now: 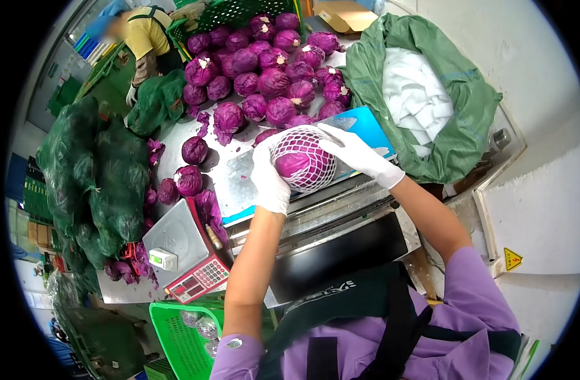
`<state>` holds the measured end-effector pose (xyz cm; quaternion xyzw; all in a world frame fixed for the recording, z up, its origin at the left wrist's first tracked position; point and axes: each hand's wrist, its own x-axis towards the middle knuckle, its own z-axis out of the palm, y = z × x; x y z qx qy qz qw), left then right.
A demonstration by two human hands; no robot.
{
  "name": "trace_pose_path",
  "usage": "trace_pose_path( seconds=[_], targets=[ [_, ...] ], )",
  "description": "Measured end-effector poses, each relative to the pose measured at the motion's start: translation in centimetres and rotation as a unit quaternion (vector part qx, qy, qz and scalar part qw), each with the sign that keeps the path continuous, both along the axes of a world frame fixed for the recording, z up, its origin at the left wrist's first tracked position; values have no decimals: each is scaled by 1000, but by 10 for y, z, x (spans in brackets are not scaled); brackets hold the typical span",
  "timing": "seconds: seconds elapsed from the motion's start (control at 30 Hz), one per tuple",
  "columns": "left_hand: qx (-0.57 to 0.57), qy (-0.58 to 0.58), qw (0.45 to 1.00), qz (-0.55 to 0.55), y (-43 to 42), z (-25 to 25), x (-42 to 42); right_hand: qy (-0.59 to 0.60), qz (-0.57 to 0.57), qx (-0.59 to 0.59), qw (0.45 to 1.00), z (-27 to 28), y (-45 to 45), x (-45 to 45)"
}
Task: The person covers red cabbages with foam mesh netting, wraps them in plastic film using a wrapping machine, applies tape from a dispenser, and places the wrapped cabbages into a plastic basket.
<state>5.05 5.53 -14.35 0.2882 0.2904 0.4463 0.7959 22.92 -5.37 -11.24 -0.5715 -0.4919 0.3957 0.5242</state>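
Observation:
Between my two white-gloved hands is a red cabbage (294,164) wrapped in a white foam net sleeve (320,166). Its purple leaves show through the mesh and at an uncovered patch facing me. My left hand (269,180) curls around the left side of the netted cabbage. My right hand (359,154) grips its upper right side, with the fingertips on the net's edge. Beneath them lies a blue-edged metal-topped work surface (239,180). Just beyond, a large pile of bare red cabbages (272,82) covers the table.
A green sack (473,95) of white foam nets (413,95) stands right. Left are filled dark green mesh bags (116,180) and a red-framed scale (198,275). A green basket (169,335) sits below. A co-worker (147,38) in a blue cap stands at the far left.

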Motion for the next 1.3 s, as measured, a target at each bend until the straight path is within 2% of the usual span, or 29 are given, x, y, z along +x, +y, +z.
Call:
trace_pose_path(
  seconds=[0.07, 0.13, 0.23, 0.3, 0.33, 0.4, 0.43, 0.47, 0.53, 0.57, 0.6, 0.63, 0.67, 0.7, 0.73, 0.77, 0.8, 0.87, 0.9, 0.93, 1.0, 1.07, 1.13, 1.17, 1.2, 1.23, 1.27, 1.3],
  targets=[
    [-28, -14, 998, 51, 1, -8, 2, -6, -8, 9, 1000, -14, 4, -6],
    [-31, -18, 998, 55, -10, 14, 3, -25, -18, 28, 999, -24, 5, -10],
    [-74, -16, 994, 83, -13, 12, 2, -67, 2, 15, 998, -5, -6, -9],
    [15, -15, 998, 60, -7, -8, -2, -93, 34, -3, 995, 3, -10, -5],
    [13, -15, 998, 61, -6, -13, -8, -93, 35, -4, 995, 6, -11, -3],
    [-7, 18, 1000, 3, -10, -11, -22, 33, 90, 4, 995, 9, -14, 2],
    [-86, 122, 985, 87, -16, -11, -27, -29, 65, -29, 997, 10, -17, 4],
    [-85, 122, 985, 87, -20, -15, -38, -28, 65, -28, 997, 10, -20, 7],
    [84, 132, 981, 118, -20, -28, -72, -120, 52, -46, 990, 8, -27, 15],
    [176, 212, 955, 108, -24, -16, -88, -81, 39, -29, 996, 7, -36, 20],
    [266, 288, 915, 98, -27, -4, -106, -216, 7, -20, 976, 15, -46, 26],
    [339, 358, 868, 56, -27, -6, -131, -260, 1, -6, 966, 19, -57, 36],
    [402, 492, 772, 11, -44, 18, -146, -304, -4, 10, 953, 21, -69, 46],
    [531, 541, 651, -37, -45, 10, -171, -305, 0, 11, 952, 26, -80, 55],
    [641, 571, 505, -84, -40, 3, -197, -465, 57, 22, 883, 32, -93, 62],
    [687, 565, 439, -131, -38, 2, -214, -609, 112, 32, 784, 34, -103, 70],
    [726, 553, 368, -178, -35, 1, -226, -610, 115, 33, 783, 29, -113, 78],
    [735, 561, 305, -226, -28, 3, -234, -770, 236, 7, 594, 15, -125, 89],
    [746, 557, 276, -238, -27, 11, -227, -783, 253, -1, 567, 15, -128, 89],
    [755, 552, 247, -251, -25, 19, -219, -784, 255, -1, 566, 13, -126, 89],
    [779, 538, 217, -239, -23, 20, -204, -766, 255, 52, 588, 4, -117, 91],
    [754, 553, 234, -267, -20, 17, -192, -765, 237, 88, 592, -13, -109, 86],
    [745, 566, 249, -252, -25, 11, -180, -737, 220, 118, 628, -32, -101, 84],
    [733, 567, 307, -215, -29, 5, -177, -709, 189, 95, 673, -29, -101, 78],
    [719, 566, 362, -177, -31, -3, -176, -708, 188, 95, 674, -34, -106, 76],
    [690, 525, 479, -137, -31, -16, -181, -603, 93, 100, 786, -43, -113, 73],
    [469, 541, 666, -210, -41, -10, -184, -477, -5, 101, 873, -49, -122, 68],
    [387, 503, 747, -197, -50, -2, -188, -418, -48, 49, 906, -32, -134, 57]
  ],
)
